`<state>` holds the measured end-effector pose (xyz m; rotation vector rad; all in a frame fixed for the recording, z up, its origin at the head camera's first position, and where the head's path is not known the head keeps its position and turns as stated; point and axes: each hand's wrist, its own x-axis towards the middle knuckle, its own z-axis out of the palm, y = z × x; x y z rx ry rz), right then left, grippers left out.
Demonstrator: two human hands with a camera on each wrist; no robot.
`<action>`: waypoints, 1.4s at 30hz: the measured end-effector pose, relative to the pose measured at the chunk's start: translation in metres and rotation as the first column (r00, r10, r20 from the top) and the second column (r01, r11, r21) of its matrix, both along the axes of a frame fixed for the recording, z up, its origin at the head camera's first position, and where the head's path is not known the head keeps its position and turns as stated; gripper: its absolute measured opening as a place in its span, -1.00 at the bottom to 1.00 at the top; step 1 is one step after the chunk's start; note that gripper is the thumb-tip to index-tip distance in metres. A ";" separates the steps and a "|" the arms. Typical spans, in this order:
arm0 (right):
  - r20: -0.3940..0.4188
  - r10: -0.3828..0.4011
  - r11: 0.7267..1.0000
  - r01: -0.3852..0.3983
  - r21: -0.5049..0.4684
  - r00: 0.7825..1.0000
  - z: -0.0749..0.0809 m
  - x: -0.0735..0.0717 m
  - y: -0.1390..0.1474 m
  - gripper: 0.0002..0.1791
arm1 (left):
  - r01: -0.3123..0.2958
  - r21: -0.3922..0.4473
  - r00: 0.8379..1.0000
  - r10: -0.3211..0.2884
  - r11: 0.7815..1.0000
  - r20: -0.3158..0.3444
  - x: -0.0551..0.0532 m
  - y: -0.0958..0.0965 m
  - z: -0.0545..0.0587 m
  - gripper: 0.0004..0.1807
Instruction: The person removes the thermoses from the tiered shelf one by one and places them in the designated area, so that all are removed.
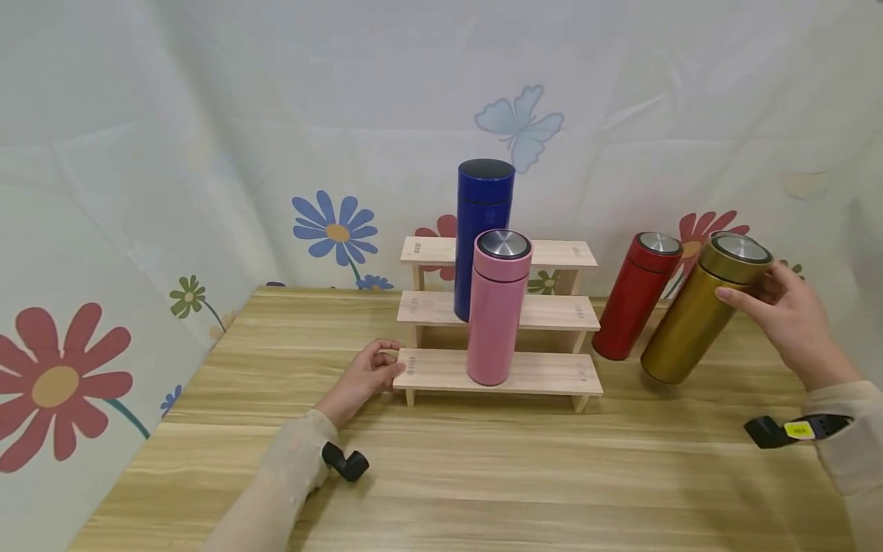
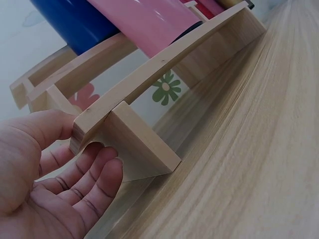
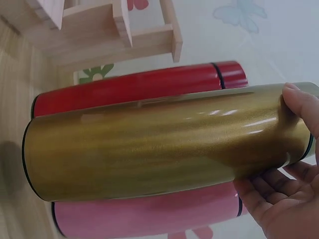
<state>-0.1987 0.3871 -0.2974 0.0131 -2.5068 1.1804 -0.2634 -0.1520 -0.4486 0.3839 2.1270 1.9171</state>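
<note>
My right hand [image 1: 793,322] grips a gold thermos bottle [image 1: 707,307] near its steel-topped lid, thumb on one side and fingers round the other. Whether its base touches the table cannot be told. With thumb and fingers my left hand [image 1: 366,376] pinches the left end of a three-step wooden display stand [image 1: 421,368], at its lowest step. A pink thermos bottle [image 1: 498,314] stands on that lowest step. Behind it, a blue thermos bottle [image 1: 483,207] stands on the middle step. Close beside the gold bottle is a red thermos bottle [image 3: 134,89].
Another pink bottle [image 3: 149,216] shows past the gold one in the right wrist view, mostly hidden in the head view. The wood-grain table [image 1: 517,475] backs onto a white curtain [image 1: 386,100] printed with flowers and a butterfly.
</note>
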 end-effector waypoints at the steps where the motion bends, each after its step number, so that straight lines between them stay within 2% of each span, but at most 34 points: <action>1: -0.003 0.002 1.000 -0.002 -0.007 1.000 -0.001 0.000 0.001 -0.33 | -0.001 -0.004 1.000 0.001 1.000 0.000 0.000 0.000 0.000 -0.54; 4: -0.005 0.011 1.000 -0.011 -0.021 1.000 -0.004 0.000 0.006 -0.34 | -0.003 -0.008 1.000 0.003 1.000 0.006 0.000 0.000 0.000 -0.54; 11: 0.030 -0.032 0.999 0.032 -0.001 0.999 -0.012 -0.001 0.014 -0.29 | -0.005 -0.013 1.000 0.005 1.000 0.006 0.000 0.000 0.000 -0.54; 18: 0.023 -0.040 0.999 0.040 -0.024 0.999 -0.018 -0.004 0.018 -0.33 | -0.003 -0.006 1.000 0.003 1.000 0.002 0.000 0.000 0.000 -0.54; 27: 0.073 -0.087 0.996 0.086 0.017 0.994 -0.026 -0.004 0.021 -0.26 | 0.002 0.003 1.000 -0.002 1.000 0.002 0.000 0.000 0.000 -0.54; 36: 0.061 -0.058 0.998 0.060 -0.037 0.997 -0.031 -0.002 0.023 -0.38 | 0.000 0.012 1.000 0.000 1.000 0.009 0.000 0.001 -0.001 -0.53; 42: 0.059 -0.053 0.998 0.055 -0.022 0.997 -0.031 -0.002 0.024 -0.38 | -0.001 -0.001 1.000 0.001 1.000 0.005 0.000 0.000 -0.001 -0.53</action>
